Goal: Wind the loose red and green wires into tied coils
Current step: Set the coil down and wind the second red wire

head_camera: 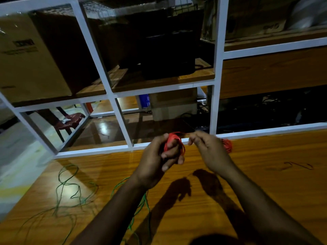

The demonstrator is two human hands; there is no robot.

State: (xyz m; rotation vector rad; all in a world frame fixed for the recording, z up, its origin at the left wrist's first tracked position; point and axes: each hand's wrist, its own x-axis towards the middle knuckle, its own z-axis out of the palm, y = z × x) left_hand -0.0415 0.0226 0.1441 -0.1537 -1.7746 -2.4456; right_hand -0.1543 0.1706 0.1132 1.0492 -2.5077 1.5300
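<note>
Over the wooden worktop, the left hand clenches the red coil while the right hand pinches its tail, which should wrap tight, with green wire lying loose nearby.

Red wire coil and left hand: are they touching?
Touching. The head view shows the left hand with its fingers curled round the red wire coil, whose loops wrap over them, held above the wooden table.
</note>
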